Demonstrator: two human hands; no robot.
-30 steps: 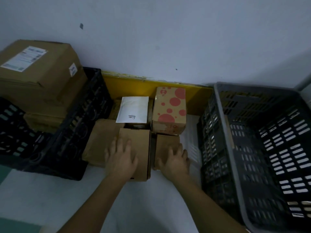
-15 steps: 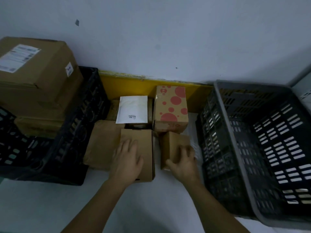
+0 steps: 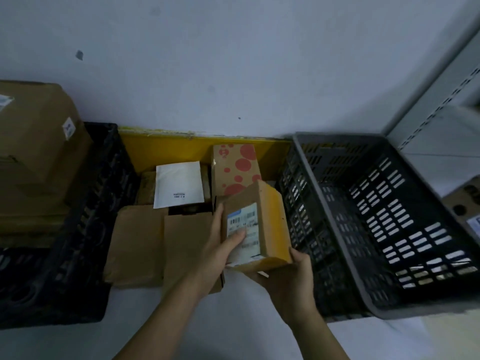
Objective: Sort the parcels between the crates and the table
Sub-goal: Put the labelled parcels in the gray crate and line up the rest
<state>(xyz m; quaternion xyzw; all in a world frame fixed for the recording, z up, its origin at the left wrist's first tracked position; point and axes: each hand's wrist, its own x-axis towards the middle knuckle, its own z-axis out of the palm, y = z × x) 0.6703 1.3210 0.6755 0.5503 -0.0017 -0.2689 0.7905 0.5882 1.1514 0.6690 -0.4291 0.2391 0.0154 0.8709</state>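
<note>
Lifted: small box (image 3: 262, 224) betw. both hands (label up)

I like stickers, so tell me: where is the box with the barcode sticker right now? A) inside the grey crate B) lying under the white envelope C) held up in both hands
C: the small box is gripped by the left hand and the right hand, above the parcels.

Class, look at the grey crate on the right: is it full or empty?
Empty, as far as the view shows. The grey crate shows only its bare slotted floor and walls, with no parcel inside; its near corner is hidden by the rim.
</note>
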